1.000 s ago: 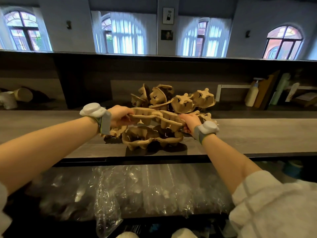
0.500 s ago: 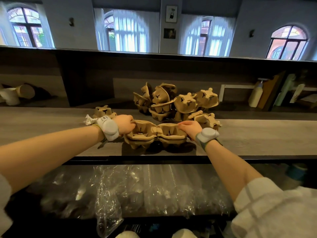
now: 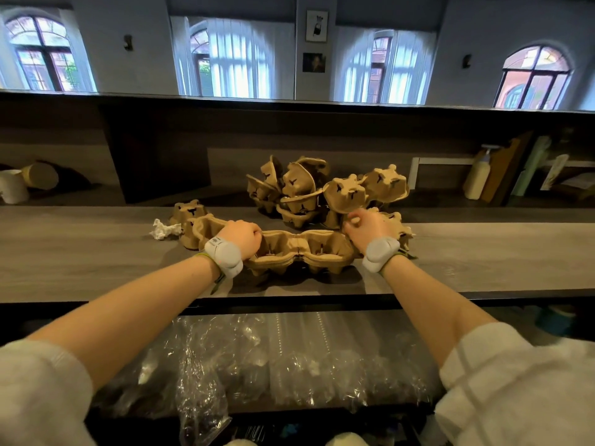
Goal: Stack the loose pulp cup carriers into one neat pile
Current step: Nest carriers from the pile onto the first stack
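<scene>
A short stack of brown pulp cup carriers (image 3: 302,252) lies on the wooden counter (image 3: 80,262) in front of me. My left hand (image 3: 241,235) grips the stack's left end, fingers curled over its rim. To the right of the stack, my right hand (image 3: 363,225) curls its fingers over the edge of a loose upturned carrier (image 3: 401,228). Behind both hands lies a jumbled heap of several loose carriers (image 3: 306,191). Another loose carrier (image 3: 190,210) sits upturned at the left, partly behind my left wrist.
A crumpled white paper scrap (image 3: 162,230) lies left of the carriers. A dark back wall rises behind the counter. A pump bottle (image 3: 478,178) and boards stand at the far right, cups (image 3: 13,189) at the far left. Plastic-wrapped cup sleeves (image 3: 273,358) fill the shelf below the counter's front edge.
The carrier I held above the pile has come down and nested onto it. My right hand has left the stack's right end and moved back and right onto the loose carrier.
</scene>
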The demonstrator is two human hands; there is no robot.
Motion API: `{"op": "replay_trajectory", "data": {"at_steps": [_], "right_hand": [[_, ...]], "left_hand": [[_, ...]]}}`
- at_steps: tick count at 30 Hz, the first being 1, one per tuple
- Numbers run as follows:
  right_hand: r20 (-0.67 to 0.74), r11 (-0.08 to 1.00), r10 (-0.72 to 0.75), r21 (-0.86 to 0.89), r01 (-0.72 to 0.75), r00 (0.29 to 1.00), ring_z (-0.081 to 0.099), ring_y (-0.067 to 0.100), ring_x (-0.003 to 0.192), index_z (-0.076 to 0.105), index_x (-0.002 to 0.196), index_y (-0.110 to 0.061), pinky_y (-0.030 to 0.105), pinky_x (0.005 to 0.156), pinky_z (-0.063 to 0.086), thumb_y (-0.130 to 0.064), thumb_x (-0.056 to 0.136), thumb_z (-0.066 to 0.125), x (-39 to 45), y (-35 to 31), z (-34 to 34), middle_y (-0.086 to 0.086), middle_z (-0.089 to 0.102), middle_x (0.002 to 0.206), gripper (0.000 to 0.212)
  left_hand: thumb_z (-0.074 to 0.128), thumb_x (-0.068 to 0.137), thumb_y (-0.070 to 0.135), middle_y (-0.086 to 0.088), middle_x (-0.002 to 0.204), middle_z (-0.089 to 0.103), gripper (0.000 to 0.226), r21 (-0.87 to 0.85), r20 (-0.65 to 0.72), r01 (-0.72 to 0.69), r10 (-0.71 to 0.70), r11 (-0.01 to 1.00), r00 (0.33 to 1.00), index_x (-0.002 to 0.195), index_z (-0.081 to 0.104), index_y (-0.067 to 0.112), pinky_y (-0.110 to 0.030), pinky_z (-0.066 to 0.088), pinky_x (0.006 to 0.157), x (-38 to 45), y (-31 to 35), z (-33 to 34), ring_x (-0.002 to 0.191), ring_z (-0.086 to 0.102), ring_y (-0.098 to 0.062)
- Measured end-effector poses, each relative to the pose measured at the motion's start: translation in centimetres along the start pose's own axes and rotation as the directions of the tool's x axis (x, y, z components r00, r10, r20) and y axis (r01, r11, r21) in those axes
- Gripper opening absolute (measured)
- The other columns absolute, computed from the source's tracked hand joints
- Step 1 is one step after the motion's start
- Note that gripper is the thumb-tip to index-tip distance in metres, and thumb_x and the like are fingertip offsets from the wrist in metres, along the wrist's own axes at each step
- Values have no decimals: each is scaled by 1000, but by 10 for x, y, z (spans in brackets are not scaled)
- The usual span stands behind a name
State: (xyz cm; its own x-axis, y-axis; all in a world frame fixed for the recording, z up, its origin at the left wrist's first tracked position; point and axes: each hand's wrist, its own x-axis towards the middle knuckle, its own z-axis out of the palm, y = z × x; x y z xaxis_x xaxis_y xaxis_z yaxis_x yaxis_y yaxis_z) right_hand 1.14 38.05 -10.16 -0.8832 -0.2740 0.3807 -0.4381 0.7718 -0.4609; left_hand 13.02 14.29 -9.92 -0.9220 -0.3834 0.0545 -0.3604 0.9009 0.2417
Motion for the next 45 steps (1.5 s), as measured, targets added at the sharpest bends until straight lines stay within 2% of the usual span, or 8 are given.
{"op": "replay_trajectory", "data": {"at_steps": [3,9,17,23,29,33,38,45], "right_hand": [[-133,986,28,-157,-49,991,41,30,127,57,125,-20,43,99,43,-42,88,59,11,9,-14,9,52,130,43],[109,928,255,-308,-211,961,6,38,147,22,150,-25,52,115,20,-61,78,64,15,28,-10,15,14,159,91],[33,918,276,-304,-254,960,39,40,131,40,136,-16,53,104,38,-57,76,67,16,28,-4,16,36,144,78],[-47,939,329,124,-322,943,54,35,115,39,135,-12,50,97,47,-70,78,49,17,14,-27,14,49,132,81],[125,555,394,757,-345,910,50,22,102,40,134,-16,37,94,42,-62,88,43,10,-7,-30,4,54,121,65],[285,242,330,896,-372,900,51,26,115,35,140,-19,46,97,51,-54,78,62,0,-32,-22,7,46,129,76],[258,403,295,839,-365,920,40,25,130,32,143,-20,46,110,35,-63,74,61,-7,-38,-5,-1,39,123,87],[366,524,335,693,-495,868,48,31,124,42,140,-19,50,105,42,-55,83,59,-2,-30,-12,6,43,142,70]], "left_hand": [[33,100,38,-3,105,69,40,-42,-9,-22,22,999,1000,122,62,19,-39,54,88,2,1,2,94,65,-20],[34,94,59,3,99,68,49,-48,5,-60,61,997,998,122,60,28,-37,58,83,4,-3,6,89,64,-15],[30,96,58,6,90,63,51,-73,-10,-68,68,995,998,123,59,27,-36,56,84,7,-3,10,89,63,-14],[24,97,55,1,83,66,54,-90,-9,-16,15,996,1000,120,60,22,-40,56,84,10,3,10,86,65,-19],[25,97,54,-6,90,63,57,-145,-181,-91,64,985,981,95,67,16,-44,52,86,6,30,8,91,61,-25],[31,100,46,-7,94,64,48,-664,-75,-77,36,744,997,105,64,11,-32,49,73,-1,70,-8,88,61,-22],[47,97,37,-3,84,62,20,-943,155,144,13,299,988,100,57,20,-26,48,67,-4,97,-13,74,56,-15],[60,91,9,-8,88,61,14,-941,179,173,-5,292,984,101,65,1,-16,56,52,0,83,-13,80,61,-15]]}}
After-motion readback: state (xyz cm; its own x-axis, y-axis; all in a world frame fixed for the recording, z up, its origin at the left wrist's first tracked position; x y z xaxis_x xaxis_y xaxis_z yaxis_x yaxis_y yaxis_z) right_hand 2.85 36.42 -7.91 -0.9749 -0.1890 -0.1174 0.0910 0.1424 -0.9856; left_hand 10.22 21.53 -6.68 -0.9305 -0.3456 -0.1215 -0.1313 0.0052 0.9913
